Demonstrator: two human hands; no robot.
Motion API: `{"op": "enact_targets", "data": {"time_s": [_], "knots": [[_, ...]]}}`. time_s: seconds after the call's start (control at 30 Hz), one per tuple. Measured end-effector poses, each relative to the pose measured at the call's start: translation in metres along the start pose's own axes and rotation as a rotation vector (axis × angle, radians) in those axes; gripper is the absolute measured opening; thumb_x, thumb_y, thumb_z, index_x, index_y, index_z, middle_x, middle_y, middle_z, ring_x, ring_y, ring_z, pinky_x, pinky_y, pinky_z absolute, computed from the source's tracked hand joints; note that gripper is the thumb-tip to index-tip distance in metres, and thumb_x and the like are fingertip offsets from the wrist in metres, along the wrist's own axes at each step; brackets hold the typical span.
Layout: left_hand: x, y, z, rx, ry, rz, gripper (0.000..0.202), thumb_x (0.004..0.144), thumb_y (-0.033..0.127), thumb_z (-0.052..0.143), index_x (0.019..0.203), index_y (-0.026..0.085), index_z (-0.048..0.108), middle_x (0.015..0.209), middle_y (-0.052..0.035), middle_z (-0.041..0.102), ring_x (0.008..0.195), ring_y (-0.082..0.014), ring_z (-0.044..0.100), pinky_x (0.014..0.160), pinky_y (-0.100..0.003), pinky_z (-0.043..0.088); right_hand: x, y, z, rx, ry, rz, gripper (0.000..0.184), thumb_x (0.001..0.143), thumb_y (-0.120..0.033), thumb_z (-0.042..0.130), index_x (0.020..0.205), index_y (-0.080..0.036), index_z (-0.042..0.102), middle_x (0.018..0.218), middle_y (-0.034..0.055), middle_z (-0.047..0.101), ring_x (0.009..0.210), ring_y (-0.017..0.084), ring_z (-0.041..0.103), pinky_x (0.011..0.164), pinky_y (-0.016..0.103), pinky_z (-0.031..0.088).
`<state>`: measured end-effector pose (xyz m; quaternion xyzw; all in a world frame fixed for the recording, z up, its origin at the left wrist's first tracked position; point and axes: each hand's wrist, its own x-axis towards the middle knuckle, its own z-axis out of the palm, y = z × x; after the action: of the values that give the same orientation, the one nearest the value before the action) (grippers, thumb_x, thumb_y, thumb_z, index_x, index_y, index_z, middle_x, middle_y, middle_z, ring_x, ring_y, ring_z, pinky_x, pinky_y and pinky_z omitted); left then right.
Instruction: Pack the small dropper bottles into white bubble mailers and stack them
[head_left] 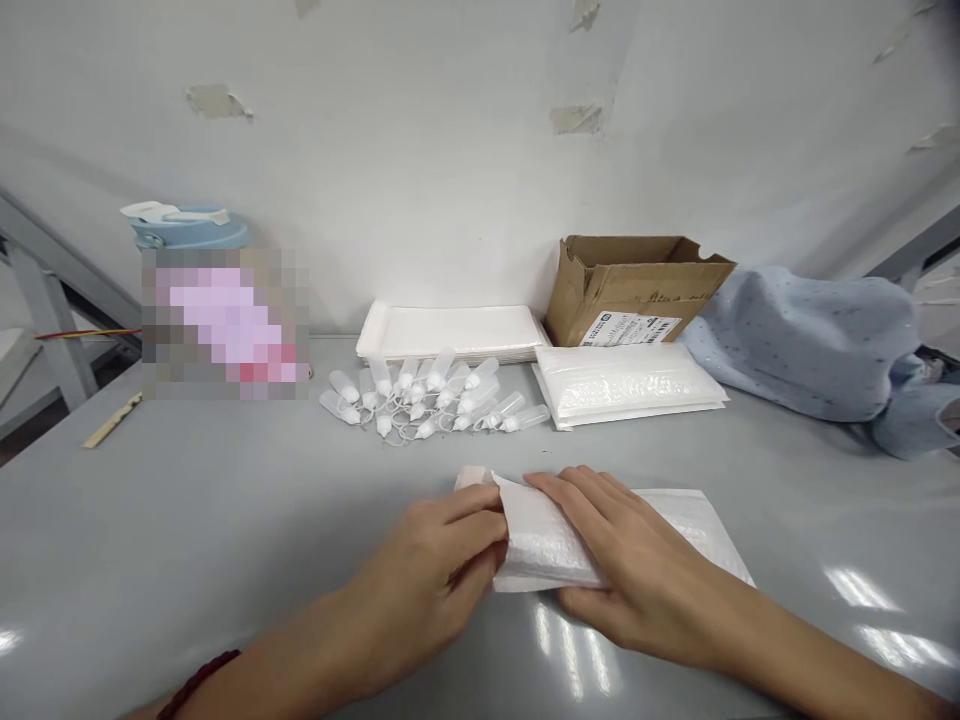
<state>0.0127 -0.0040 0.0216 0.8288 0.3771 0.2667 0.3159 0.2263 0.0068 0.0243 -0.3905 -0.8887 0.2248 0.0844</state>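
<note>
While the right hand (637, 560) lies across one padded envelope (536, 545) on the table (187, 520), thumb at its near edge and fingers over its top, the left hand (450, 560) sits apart from it with fingers at the envelope's left end, which looks like its mouth; whether they pinch anything inside is hidden. Done well, this probably calls for just enough right-hand pressure to stop sliding, with the left holding the mouth wide and the flap uncreased. Beyond lie small plastic bottles (446, 397), perhaps fifteen or more, too overlapped for an exact count. To their right rest stacked envelopes (630, 385), at least two. Farther back come one flat stack (457, 330) of white sheets or envelopes, layers uncountable, one cardboard box (637, 290) and, right of it, one blue cloth (817, 340).
</note>
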Motion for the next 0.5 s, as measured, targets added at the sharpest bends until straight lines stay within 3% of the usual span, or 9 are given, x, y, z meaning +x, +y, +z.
{"op": "enact_targets", "data": {"time_s": [0.1,0.27,0.5], "knots": [[0.0024,0.0071,-0.0031,-0.141,-0.123,-0.104,0.024,0.086,0.002,0.037,0.074,0.018,0.050,0.079,0.0024,0.058,0.069,-0.0095,0.051,0.064,-0.021,0.040,-0.0014,-0.0002,0.0019,-0.003,0.014,-0.032,0.065,0.067,-0.011,0.052,0.130,-0.016,0.036,0.110,0.0108,0.052,0.097,0.028,0.049,0.085,0.045,0.043],[0.0011,0.0088,-0.0052,-0.140,-0.265,-0.191,0.022,0.083,0.005,0.037,0.071,0.019,0.049,0.069,0.0044,0.054,0.063,-0.0105,0.044,0.059,-0.022,0.037,-0.0028,-0.0027,0.0069,0.001,0.005,-0.072,0.067,0.066,-0.012,0.052,0.131,-0.014,0.037,0.112,0.0122,0.052,0.101,0.029,0.049,0.088,0.046,0.042],[0.0029,0.0105,-0.0070,-0.316,-0.381,-0.221,0.020,0.080,0.006,0.037,0.071,0.019,0.049,0.077,0.0026,0.056,0.072,-0.0116,0.049,0.068,-0.021,0.044,-0.0052,-0.0073,0.0084,-0.003,-0.024,-0.090,0.072,0.063,-0.012,0.052,0.133,-0.012,0.037,0.115,0.0129,0.053,0.104,0.030,0.048,0.092,0.046,0.040]]}}
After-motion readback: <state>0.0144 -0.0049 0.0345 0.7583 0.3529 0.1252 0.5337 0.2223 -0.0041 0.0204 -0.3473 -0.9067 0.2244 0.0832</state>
